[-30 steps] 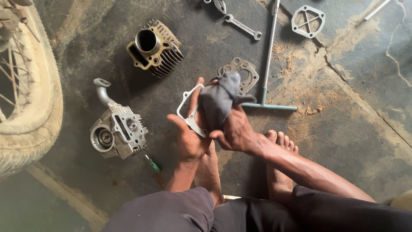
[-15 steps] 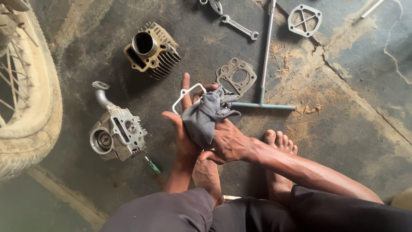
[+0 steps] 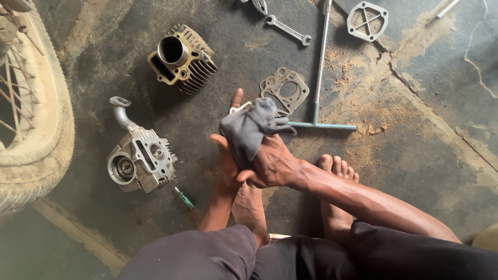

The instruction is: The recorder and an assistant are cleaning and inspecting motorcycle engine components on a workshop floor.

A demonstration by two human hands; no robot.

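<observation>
Grey rag (image 3: pixel 248 130) bunched in right hand (image 3: pixel 274 165), fingers closed on it, pressed against thin flat pale plate (image 3: pixel 236 109) lying on spread left hand (image 3: pixel 226 155), above floor middle. Rag soft, light, grabs anywhere. Plate judged stiff, thin, possibly oily (grip by rim). Cylinder head (image 3: pixel 140 161) near left; T-wrench (image 3: pixel 317 88), gasket (image 3: pixel 284 90) just beyond. Bare floor (image 3: pixel 425 145) open to right.

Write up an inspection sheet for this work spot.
Surface: cracked floor, oil-dark, sandy patches.
Job's things: grey rag pressed over white gasket.
Clutter: finned cylinder, cylinder head, flat gasket, T-handle wrench, spanner, square cover, green screwdriver.
Grips: left hand under the gasket; right hand shut on the rag.
Cables: nothing seen.
Surroundings: spoked wheel; bare feet.
</observation>
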